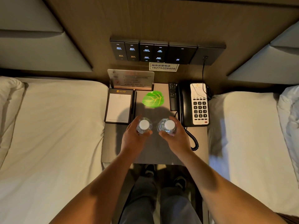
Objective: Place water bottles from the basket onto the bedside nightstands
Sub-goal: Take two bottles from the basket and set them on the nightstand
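Observation:
Two clear water bottles with white caps stand upright side by side over the grey nightstand (155, 152), seen from above. My left hand (134, 138) is wrapped around the left bottle (144, 125). My right hand (175, 137) grips the right bottle (169, 126). Whether the bottle bases touch the tabletop is hidden by my hands. No basket is in view.
On the nightstand lie a black notepad holder (119, 107) at left, a green leaf-shaped card (152, 99), a remote (172, 96), a black phone (194, 105) with coiled cord (194, 141), and a sign stand (131, 80). White beds (51, 126) flank both sides. A switch panel (161, 52) is on the wall.

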